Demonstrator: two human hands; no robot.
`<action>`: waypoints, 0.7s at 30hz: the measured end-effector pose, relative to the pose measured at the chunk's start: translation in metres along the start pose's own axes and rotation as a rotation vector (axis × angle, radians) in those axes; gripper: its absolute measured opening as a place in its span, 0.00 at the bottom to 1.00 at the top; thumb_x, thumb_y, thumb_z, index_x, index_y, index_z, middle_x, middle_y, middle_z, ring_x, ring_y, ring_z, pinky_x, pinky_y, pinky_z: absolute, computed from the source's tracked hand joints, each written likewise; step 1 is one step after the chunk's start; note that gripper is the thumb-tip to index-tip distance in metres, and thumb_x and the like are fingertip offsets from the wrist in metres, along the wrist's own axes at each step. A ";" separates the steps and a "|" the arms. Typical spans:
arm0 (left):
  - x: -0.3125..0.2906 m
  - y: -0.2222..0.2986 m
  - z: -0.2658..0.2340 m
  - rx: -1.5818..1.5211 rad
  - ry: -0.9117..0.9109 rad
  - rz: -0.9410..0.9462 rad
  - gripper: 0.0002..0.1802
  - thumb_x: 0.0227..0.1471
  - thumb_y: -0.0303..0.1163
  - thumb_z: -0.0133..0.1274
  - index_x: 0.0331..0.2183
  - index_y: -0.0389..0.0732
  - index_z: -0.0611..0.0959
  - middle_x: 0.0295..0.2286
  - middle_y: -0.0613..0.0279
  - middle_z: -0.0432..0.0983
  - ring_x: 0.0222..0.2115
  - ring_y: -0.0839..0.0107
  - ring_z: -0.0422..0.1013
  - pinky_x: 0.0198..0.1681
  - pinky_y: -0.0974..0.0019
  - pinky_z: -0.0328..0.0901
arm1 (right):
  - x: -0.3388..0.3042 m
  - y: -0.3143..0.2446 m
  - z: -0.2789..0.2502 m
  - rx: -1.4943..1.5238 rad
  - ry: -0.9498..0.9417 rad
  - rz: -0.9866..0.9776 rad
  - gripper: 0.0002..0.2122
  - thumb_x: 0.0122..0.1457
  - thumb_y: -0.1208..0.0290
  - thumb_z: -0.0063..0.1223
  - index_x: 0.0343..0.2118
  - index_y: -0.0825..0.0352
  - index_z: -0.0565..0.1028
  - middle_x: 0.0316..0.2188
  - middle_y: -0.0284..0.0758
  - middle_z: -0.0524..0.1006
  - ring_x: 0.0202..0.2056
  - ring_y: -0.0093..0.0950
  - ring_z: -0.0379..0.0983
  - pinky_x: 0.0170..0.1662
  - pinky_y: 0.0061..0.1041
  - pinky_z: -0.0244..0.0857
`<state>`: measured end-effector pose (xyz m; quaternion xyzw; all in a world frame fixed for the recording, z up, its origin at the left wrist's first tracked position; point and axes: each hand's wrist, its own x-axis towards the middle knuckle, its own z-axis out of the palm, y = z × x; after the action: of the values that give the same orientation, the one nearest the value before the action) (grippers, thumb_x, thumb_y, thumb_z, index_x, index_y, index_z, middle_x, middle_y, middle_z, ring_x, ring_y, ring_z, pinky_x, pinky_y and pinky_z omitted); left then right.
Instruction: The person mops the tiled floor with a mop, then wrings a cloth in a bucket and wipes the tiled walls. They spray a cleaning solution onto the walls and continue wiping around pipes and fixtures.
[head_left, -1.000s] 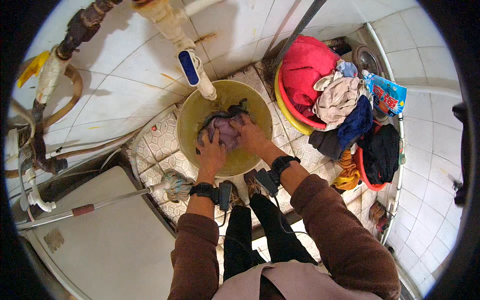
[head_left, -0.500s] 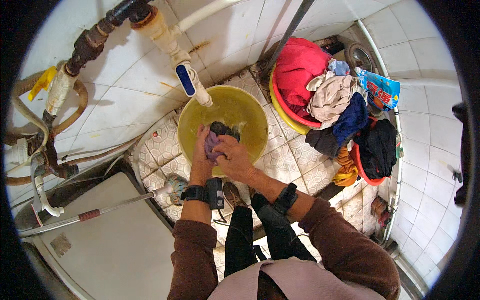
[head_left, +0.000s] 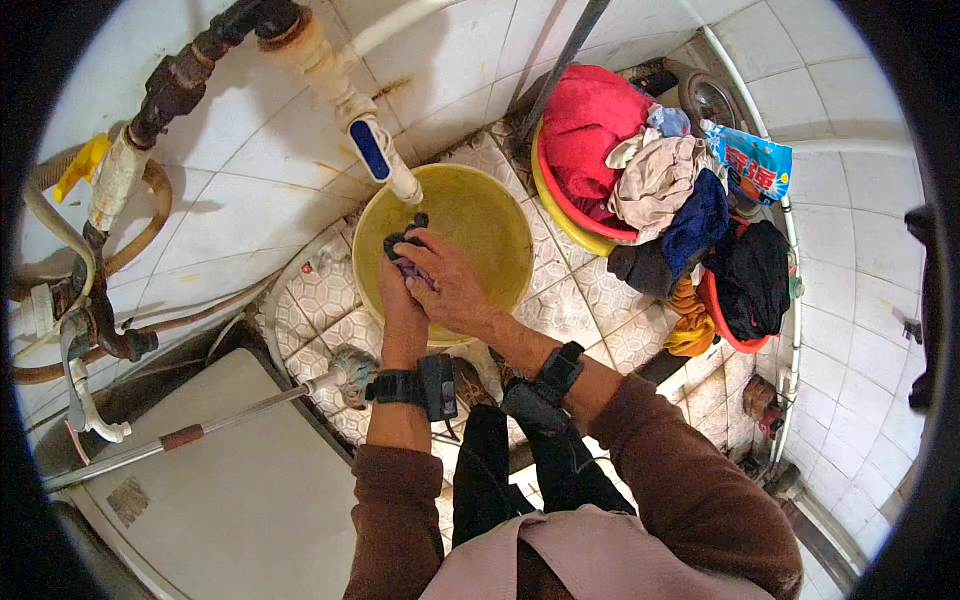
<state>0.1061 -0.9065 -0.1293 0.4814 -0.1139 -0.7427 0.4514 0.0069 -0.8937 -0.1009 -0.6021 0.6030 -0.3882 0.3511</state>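
Observation:
Over the left part of a yellow basin point(head_left: 500, 215) on the floor, both my hands press together on a bunched dark and purple cloth point(head_left: 397, 243). My left hand point(head_left: 398, 300) supports it from the left, partly covered by the other hand. Curled over the top is my right hand point(head_left: 455, 287), its fingers pressing on the cloth. A dark end of the cloth sticks up just below the mouth of a white tap point(head_left: 404, 187) with a blue handle. I cannot make out what kind of garment the cloth is.
To the right, a red tub point(head_left: 600, 225) in a yellow basin holds heaped clothes, near a smaller red basin point(head_left: 745, 345) of dark clothing and a blue packet point(head_left: 752, 162). A mop point(head_left: 350, 375) lies across a pale flat panel point(head_left: 230, 450) at left. Pipes line the wall.
My hands have shifted slightly up and left, nearer the tap. The cloth, whose dark part lay lower in the basin, is now gathered between them, with less purple showing.

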 end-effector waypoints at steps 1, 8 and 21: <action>0.002 0.000 0.001 -0.030 -0.025 -0.054 0.16 0.55 0.40 0.43 0.42 0.43 0.73 0.38 0.62 0.72 0.39 0.69 0.69 0.41 0.63 0.66 | -0.001 0.000 0.003 0.081 0.076 -0.001 0.17 0.45 0.75 0.52 0.42 0.65 0.72 0.43 0.44 0.71 0.49 0.44 0.63 0.51 0.40 0.58; 0.012 0.011 -0.023 0.104 0.088 -0.064 0.22 0.56 0.45 0.41 0.47 0.42 0.71 0.45 0.61 0.69 0.46 0.65 0.65 0.50 0.52 0.59 | 0.026 0.076 -0.035 0.004 0.090 0.511 0.17 0.42 0.77 0.55 0.40 0.66 0.71 0.38 0.44 0.72 0.43 0.42 0.67 0.48 0.37 0.60; 0.029 -0.014 -0.040 -0.126 -0.222 -0.283 0.36 0.53 0.60 0.38 0.54 0.44 0.64 0.51 0.55 0.63 0.49 0.59 0.63 0.51 0.45 0.57 | -0.001 0.044 0.013 -0.027 -0.001 0.144 0.10 0.35 0.67 0.57 0.22 0.67 0.75 0.26 0.40 0.74 0.32 0.44 0.69 0.37 0.39 0.64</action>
<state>0.1272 -0.9109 -0.1759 0.3784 -0.0476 -0.8530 0.3564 -0.0013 -0.8940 -0.1465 -0.5618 0.6497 -0.3535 0.3705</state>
